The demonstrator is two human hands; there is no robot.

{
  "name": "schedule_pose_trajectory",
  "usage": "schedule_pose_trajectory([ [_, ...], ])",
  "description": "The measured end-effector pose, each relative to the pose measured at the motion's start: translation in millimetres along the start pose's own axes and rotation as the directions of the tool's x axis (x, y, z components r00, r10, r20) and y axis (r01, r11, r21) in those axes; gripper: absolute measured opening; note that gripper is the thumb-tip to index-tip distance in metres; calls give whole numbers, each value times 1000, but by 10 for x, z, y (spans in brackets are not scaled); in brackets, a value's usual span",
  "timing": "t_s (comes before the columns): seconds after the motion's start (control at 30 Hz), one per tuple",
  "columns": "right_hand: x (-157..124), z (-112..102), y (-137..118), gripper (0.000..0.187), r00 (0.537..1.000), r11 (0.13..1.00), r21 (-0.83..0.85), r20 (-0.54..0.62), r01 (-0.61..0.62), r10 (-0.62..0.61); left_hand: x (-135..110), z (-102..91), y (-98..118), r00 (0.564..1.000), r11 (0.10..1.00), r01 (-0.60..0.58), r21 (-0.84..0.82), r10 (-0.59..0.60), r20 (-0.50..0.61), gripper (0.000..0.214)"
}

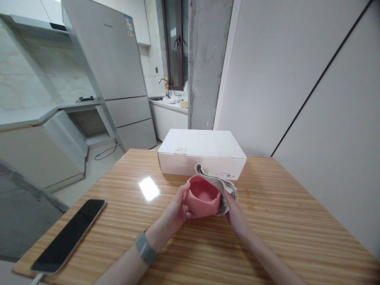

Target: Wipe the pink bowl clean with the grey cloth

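A pink faceted bowl point(204, 204) is tilted toward me above the wooden table, its hollow inside showing. My left hand point(181, 204) grips it by the left side, thumb at the rim and fingers curled round the outer wall. On the other side, my right hand point(233, 209) is closed on a crumpled light grey cloth point(221, 184), which lies against the bowl's right rim and outer wall. Part of the cloth sticks up behind the far rim. The fingertips of my right hand are hidden by the cloth.
Just behind the bowl stands a closed white box point(202, 144) on the wooden table point(282, 221). A black smartphone point(69, 235) with a white cable lies at the left edge. Beyond are a refrigerator point(107, 59), a sink counter and a grey pillar; a white wall is at right.
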State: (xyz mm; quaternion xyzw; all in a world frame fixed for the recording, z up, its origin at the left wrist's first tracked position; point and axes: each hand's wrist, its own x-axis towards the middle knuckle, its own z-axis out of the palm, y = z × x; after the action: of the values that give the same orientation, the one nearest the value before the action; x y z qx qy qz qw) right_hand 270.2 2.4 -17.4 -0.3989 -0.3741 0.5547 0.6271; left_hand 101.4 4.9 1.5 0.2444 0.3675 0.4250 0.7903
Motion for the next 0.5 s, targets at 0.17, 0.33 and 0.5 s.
schedule_pose_trajectory([
  [0.17,47,-94,93,44,999,997,-70,-16,33,-34,-53,-2,-8,997,1000,-16,0,16,81,38],
  [0.33,46,-50,-107,40,1000,1000,0,-15,-11,11,-71,-17,15,983,992,104,73,-113,144,43],
  [0.5,-22,17,-254,40,981,981,59,64,-185,182,-45,-31,-12,962,977,207,49,-213,173,49],
])
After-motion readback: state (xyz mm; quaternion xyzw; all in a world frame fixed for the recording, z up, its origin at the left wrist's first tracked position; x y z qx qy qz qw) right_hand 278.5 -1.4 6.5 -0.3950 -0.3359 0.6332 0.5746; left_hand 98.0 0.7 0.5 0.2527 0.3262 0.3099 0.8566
